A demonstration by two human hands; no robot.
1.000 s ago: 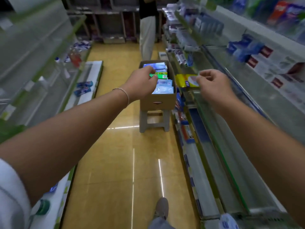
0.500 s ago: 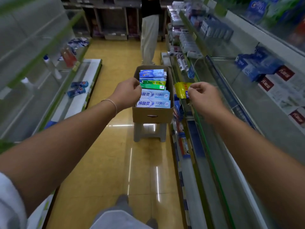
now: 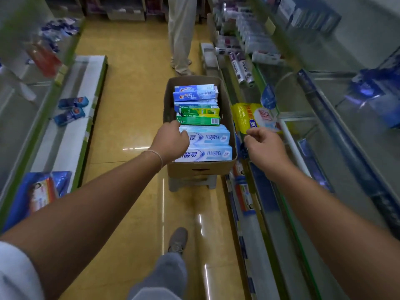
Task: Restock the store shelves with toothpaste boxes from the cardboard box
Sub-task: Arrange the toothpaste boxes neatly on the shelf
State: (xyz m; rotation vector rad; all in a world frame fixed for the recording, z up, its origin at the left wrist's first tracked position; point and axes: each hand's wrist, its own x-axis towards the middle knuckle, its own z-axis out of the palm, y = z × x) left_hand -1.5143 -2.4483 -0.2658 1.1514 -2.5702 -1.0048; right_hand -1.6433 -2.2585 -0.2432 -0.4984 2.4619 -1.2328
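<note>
The cardboard box (image 3: 200, 169) is set on a small stool (image 3: 192, 184) in the aisle, just beside the right-hand shelves (image 3: 303, 148). This is judged to be done so that the stock is raised to an easy reach and can be carried across to the shelves in a short move. The toothpaste boxes (image 3: 207, 146) are packed flat in rows inside it: pale blue ones nearest, green ones (image 3: 198, 120) in the middle, and blue ones (image 3: 194, 94) at the far end, so each kind can be taken out together.

The left hand (image 3: 171, 140) is reached into the near left part of the box. Its fingers are bent down over the end of the pale blue boxes, beside the green ones, and contact is made there; whether a box is actually gripped cannot be told, since the fingertips are hidden.

The right hand (image 3: 263, 146) is held over the edge of the lower shelf, just right of the box, with its fingers loosely curled. Nothing is seen in it. A yellow packet (image 3: 246, 116) lies on the shelf just beyond it, and touching cannot be confirmed.

A first pick from the box is judged to be under way, with the shelves largely unfilled.
</note>
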